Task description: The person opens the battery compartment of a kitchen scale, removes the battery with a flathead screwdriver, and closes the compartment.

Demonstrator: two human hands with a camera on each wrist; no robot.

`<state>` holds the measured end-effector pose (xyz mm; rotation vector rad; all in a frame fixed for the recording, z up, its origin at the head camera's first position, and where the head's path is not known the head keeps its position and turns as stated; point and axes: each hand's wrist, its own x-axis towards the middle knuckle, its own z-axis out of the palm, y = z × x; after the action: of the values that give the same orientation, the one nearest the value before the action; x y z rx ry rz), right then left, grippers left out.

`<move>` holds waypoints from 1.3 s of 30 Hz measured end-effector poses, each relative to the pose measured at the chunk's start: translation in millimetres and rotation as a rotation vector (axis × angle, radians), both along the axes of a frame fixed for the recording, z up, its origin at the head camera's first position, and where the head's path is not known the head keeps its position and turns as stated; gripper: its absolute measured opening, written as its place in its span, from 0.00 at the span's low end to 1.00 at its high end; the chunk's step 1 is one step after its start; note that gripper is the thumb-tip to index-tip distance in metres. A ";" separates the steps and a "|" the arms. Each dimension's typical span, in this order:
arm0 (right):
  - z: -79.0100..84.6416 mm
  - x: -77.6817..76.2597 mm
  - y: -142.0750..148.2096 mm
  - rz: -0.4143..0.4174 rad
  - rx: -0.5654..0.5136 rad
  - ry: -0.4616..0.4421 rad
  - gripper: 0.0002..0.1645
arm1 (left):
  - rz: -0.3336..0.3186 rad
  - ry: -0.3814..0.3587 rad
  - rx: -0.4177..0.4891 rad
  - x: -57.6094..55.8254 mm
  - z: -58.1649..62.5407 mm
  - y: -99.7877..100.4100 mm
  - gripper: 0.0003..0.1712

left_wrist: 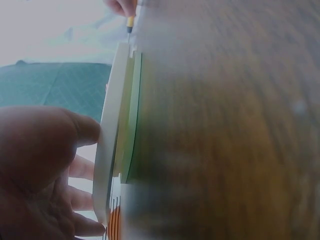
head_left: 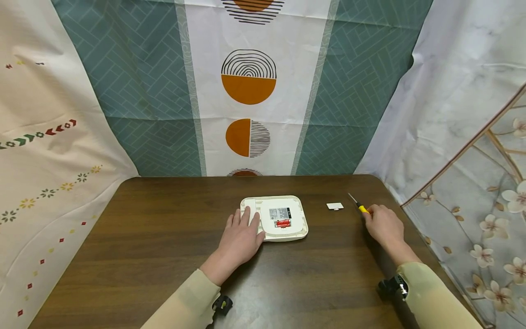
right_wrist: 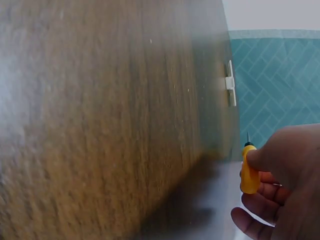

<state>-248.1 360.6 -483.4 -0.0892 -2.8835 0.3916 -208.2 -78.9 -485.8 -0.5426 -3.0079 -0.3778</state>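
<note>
A white rounded device point(head_left: 293, 233) lies on the table, its underside up, with red batteries point(head_left: 282, 223) in a small bay below a printed label point(head_left: 280, 213). My left hand point(head_left: 240, 237) rests on its left end, fingers spread and fairly straight over the edge; the left wrist view shows the fingertips against the device's side point(left_wrist: 107, 145). At the right, my right hand point(head_left: 385, 224) grips a screwdriver point(head_left: 362, 208) by its yellow handle, the thin shaft pointing away to the upper left. Between the device and the screwdriver lies a small white battery cover point(head_left: 334, 206) with a tab.
The dark wooden table point(head_left: 164, 237) ends at a hanging patterned cloth point(head_left: 255, 100) at the back. A pale embroidered cloth point(head_left: 45, 151) hangs at the left, and a floral cloth point(head_left: 489, 237) borders the right edge.
</note>
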 end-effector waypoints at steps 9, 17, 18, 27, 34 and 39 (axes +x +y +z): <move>-2.2 -2.5 9.3 -0.032 0.017 -0.077 0.17 | -0.001 -0.003 0.000 2.2 1.0 -0.2 0.35; -3.8 -3.0 13.9 -0.037 0.036 -0.114 0.18 | 0.002 -0.015 -0.007 2.7 1.0 0.3 0.36; -3.3 -2.9 14.0 -0.036 0.037 -0.120 0.18 | 0.003 -0.018 -0.009 2.7 1.0 0.3 0.36; -3.1 -2.2 13.0 -0.038 0.038 -0.142 0.22 | 0.006 -0.018 -0.008 2.7 0.6 0.3 0.36; -4.3 0.1 11.7 -0.032 0.040 -0.119 0.25 | 0.004 -0.016 -0.002 3.5 -1.5 0.2 0.36; -1.4 -0.2 7.7 -0.027 0.037 -0.091 0.26 | 0.000 -0.008 0.001 2.6 0.6 0.1 0.36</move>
<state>-248.3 368.2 -484.8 -0.1437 -2.9740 0.3379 -205.6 -78.8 -485.2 -0.5420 -3.0158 -0.3821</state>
